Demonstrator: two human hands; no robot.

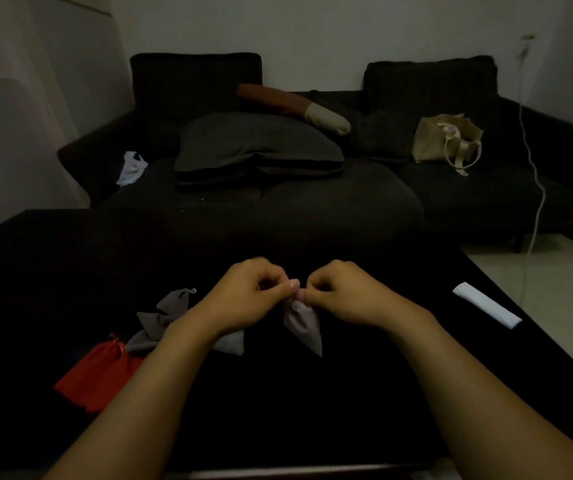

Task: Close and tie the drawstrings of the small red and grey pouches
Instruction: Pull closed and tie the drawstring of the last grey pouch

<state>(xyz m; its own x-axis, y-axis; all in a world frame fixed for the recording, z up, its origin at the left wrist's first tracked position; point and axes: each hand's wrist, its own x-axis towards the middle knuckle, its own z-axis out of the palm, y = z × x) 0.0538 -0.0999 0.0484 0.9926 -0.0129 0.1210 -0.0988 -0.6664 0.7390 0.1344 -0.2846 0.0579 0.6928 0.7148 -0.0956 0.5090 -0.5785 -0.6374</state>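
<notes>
Above the dark table (347, 393), grey pouch (304, 323), contents unseen, neck pinched by left hand (250, 299) and right hand (344, 296).

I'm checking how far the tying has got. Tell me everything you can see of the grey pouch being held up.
The grey pouch is small, of soft cloth, pale grey. It hangs tilted, its gathered mouth up, its bottom corner pointing down over the black table. The left hand and right hand pinch its neck from either side. The strings are too small to make out.
</notes>
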